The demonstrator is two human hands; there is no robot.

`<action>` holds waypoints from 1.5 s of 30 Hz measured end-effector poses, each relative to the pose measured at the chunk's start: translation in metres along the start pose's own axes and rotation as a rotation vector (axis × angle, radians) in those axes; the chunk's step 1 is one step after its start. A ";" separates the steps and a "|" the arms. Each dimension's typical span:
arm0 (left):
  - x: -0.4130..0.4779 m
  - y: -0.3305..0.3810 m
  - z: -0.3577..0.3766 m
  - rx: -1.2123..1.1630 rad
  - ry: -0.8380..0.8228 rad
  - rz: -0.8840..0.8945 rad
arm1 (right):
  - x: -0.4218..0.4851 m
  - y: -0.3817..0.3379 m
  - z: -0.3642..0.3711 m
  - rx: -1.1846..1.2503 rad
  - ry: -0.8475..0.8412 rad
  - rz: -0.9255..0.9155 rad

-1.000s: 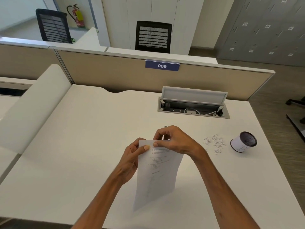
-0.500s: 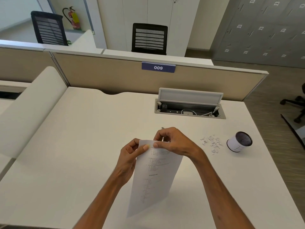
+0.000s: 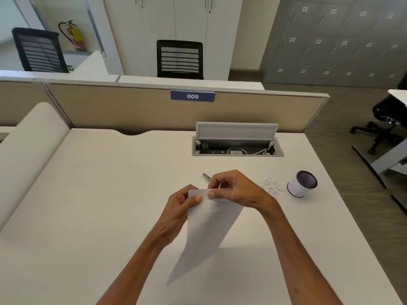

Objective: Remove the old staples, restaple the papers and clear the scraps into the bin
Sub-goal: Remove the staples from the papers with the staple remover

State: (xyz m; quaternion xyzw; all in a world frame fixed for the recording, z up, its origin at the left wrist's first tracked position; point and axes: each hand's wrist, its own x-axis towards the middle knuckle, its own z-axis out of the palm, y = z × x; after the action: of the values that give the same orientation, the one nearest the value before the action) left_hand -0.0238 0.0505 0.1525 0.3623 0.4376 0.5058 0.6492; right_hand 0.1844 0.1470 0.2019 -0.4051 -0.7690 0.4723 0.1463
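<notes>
I hold a printed sheaf of papers (image 3: 207, 230) upright above the middle of the white desk (image 3: 99, 194). My left hand (image 3: 178, 212) pinches its top left corner. My right hand (image 3: 233, 188) pinches the top edge beside it, thumb on the front. A metal tool (image 3: 206, 177), partly hidden, pokes out behind my right fingers; I cannot tell whether it lies on the desk or is held. A pile of small white scraps (image 3: 271, 186) lies to the right. Beside the scraps a small white cylindrical bin (image 3: 301, 184) with a dark inside lies tipped on its side.
An open cable box (image 3: 237, 147) with a raised lid is set into the desk at the back. A beige partition (image 3: 132, 108) with a "009" label closes the far edge. The desk's right edge drops to the floor, where an office chair (image 3: 383, 126) stands.
My hands and the papers have stayed in the same hold. The lower end of the papers has swung slightly towards the left. The view has shifted a little.
</notes>
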 end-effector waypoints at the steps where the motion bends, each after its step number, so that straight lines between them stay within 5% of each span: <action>1: 0.001 0.000 0.002 0.004 -0.022 -0.015 | -0.002 0.000 -0.001 -0.007 0.000 -0.004; 8: -0.003 0.004 0.012 -0.030 -0.203 -0.105 | -0.011 -0.001 -0.005 -0.029 -0.027 -0.004; 19: -0.017 0.015 0.004 -0.294 -0.189 -0.126 | -0.016 -0.008 -0.010 0.051 0.013 -0.063; 30: -0.002 0.050 0.024 0.340 -0.140 0.192 | -0.013 -0.034 -0.012 0.185 0.115 -0.353; 38: 0.011 0.081 0.016 0.758 0.019 0.616 | -0.011 -0.070 0.007 0.472 0.194 -0.382; 45: 0.012 0.086 0.018 0.794 0.126 0.766 | -0.008 -0.071 0.020 0.626 0.281 -0.244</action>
State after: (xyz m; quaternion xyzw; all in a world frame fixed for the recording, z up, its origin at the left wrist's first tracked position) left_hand -0.0351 0.0808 0.2352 0.6814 0.4694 0.5227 0.2052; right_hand 0.1431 0.1131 0.2527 -0.3067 -0.6023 0.6037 0.4228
